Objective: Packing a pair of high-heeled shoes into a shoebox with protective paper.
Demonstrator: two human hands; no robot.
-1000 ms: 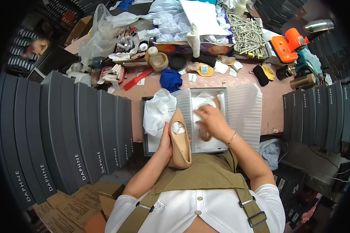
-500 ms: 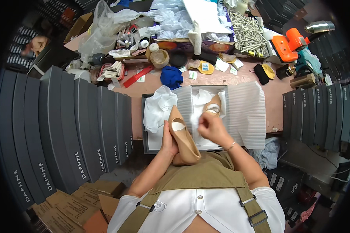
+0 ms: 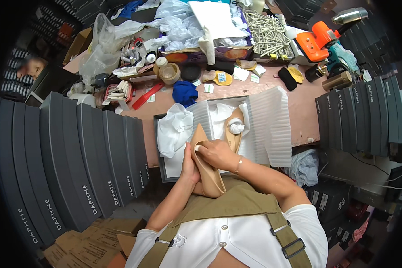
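My left hand (image 3: 190,166) is wrapped round the side of a beige pointed pump (image 3: 211,181), its toe pointing away from me and its heel close to my apron. My right hand (image 3: 218,154) reaches into the pump's opening from the right. Its fingers are closed on a bit of white paper stuffing (image 3: 197,147), partly hidden inside the shoe. The matching pump (image 3: 233,139) lies in the open shoebox (image 3: 161,172), with a crumpled white paper wad (image 3: 237,127) in its opening. White tissue (image 3: 176,129) is bunched on the box's left side.
Ribbed foam wrap (image 3: 272,127) spreads over the box's right side. Grey shoeboxes stand in rows at left (image 3: 62,156) and right (image 3: 357,120). Behind are a blue cloth (image 3: 185,93), a red brush (image 3: 147,96), a tray of pale sticks (image 3: 268,35) and an orange tool (image 3: 315,44).
My right hand has moved left from over the box into the held pump's opening. A paper wad now shows clearly in the boxed pump. The whole view has shifted slightly.
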